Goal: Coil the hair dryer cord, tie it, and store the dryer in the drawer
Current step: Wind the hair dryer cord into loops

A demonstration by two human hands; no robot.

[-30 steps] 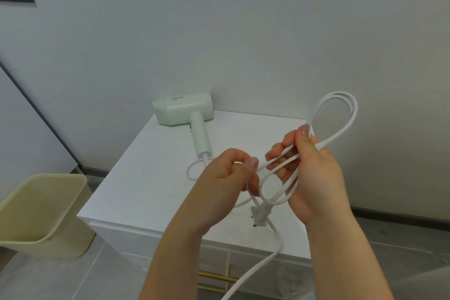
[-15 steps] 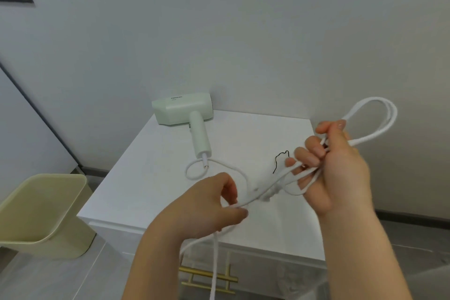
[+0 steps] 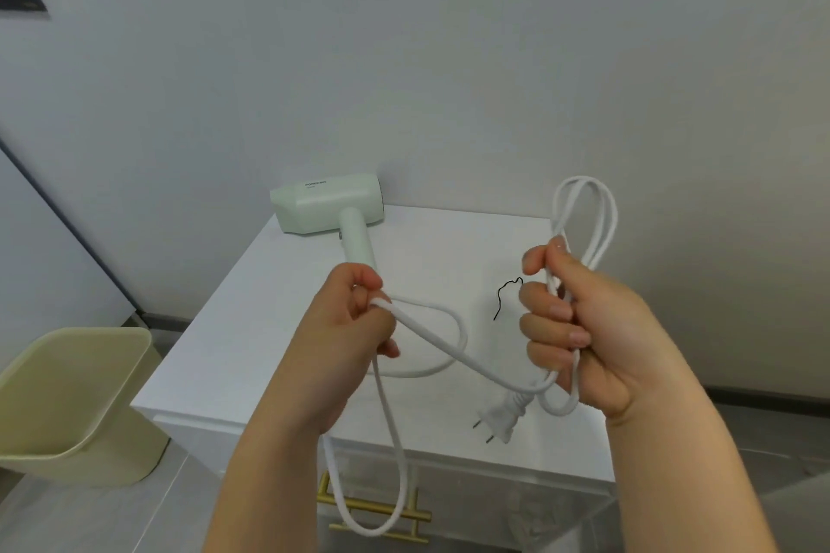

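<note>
A pale green hair dryer (image 3: 330, 207) lies on the white cabinet top (image 3: 251, 328) near the wall, handle toward me. Its white cord (image 3: 453, 357) runs between my hands. My right hand (image 3: 584, 328) grips a bundle of cord loops, which stick up above the fist. The plug (image 3: 505, 413) hangs just below that hand. My left hand (image 3: 355, 328) pinches the cord, and a long slack loop droops below it past the cabinet front. A thin black tie (image 3: 505, 294) lies on the top between my hands.
A cream waste bin (image 3: 76, 400) stands on the floor left of the cabinet. The drawer front shows a gold handle (image 3: 381, 512) under the hanging cord. Grey walls close in behind and to the left.
My left hand rose and moved toward the dryer handle, drawing the cord out. My right hand came back left and turned the loops upright. The plug now dangles below the right hand.
</note>
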